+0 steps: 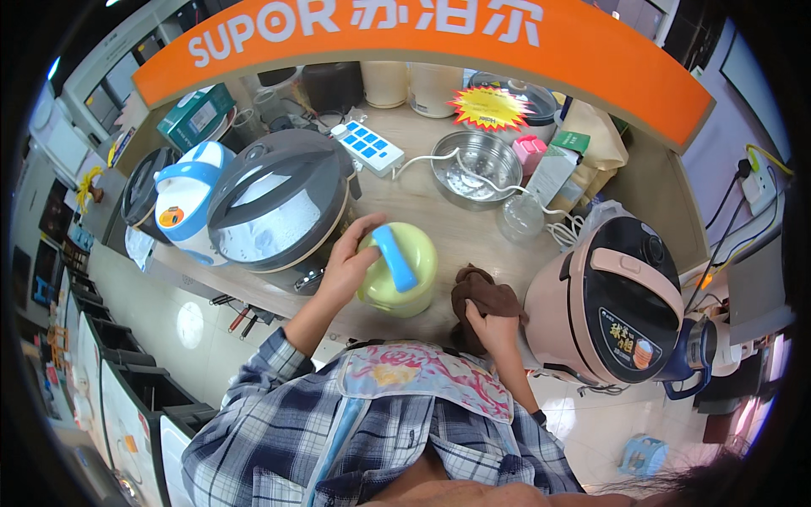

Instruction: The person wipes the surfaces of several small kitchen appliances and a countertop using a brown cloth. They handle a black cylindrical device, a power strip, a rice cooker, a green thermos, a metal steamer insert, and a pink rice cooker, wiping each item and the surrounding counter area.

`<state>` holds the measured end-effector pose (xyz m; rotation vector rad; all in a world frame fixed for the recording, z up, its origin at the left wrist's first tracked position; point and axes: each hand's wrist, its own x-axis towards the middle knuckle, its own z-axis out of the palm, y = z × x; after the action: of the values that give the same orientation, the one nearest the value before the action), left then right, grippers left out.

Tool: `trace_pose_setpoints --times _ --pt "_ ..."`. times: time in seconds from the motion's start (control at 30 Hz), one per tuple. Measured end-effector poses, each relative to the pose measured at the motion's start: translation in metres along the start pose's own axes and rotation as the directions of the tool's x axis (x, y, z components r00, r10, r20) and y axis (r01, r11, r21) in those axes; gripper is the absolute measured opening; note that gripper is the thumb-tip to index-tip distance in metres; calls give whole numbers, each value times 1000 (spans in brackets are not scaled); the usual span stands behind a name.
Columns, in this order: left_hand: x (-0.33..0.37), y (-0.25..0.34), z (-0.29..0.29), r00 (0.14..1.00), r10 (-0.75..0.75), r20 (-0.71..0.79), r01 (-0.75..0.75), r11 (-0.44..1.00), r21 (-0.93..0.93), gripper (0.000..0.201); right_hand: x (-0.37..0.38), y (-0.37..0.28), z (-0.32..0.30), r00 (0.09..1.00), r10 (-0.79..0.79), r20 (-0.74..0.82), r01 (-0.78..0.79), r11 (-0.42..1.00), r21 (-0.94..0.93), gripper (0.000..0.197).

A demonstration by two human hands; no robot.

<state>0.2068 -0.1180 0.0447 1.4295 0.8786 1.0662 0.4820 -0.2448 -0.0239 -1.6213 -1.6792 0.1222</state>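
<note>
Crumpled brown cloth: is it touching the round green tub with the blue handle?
Apart: the head view shows pale tabletop between the brown cloth and the green tub.

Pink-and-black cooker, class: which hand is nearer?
Right. The right hand is just left of the cooker; the left hand is farther off, at the green container.

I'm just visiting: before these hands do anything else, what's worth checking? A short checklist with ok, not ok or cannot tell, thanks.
1. Left hand at the green container: ok, against its left side.
2. Right hand holding the brown cloth: ok.
3. Cloth apart from container: ok, a gap shows.
4. Container's lid fully seated: cannot tell.
5. White cord tidy: not ok, it trails across the steel pan.
</note>
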Motion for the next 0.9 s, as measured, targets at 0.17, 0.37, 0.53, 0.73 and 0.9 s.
trace_pose_setpoints --times 0.17,0.37,0.53,0.73,0.9 --pt "-21 53 6 944 329 25 -291 794 533 57 -50 51 47 964 81 -254 -11 964 264 29" --pt "19 122 32 908 290 301 -418 664 620 44 -60 62 57 970 140 -198 -54 920 387 32" --pt "130 145 97 796 263 545 -602 444 664 21 -67 58 54 961 215 -176 -116 885 451 38" --pt "301 7 105 939 20 344 -341 197 919 30 -67 60 54 972 170 -161 -95 914 395 40" --pt "352 -78 46 976 -140 165 -139 174 975 38 -42 46 31 988 95 -121 -51 945 322 43"
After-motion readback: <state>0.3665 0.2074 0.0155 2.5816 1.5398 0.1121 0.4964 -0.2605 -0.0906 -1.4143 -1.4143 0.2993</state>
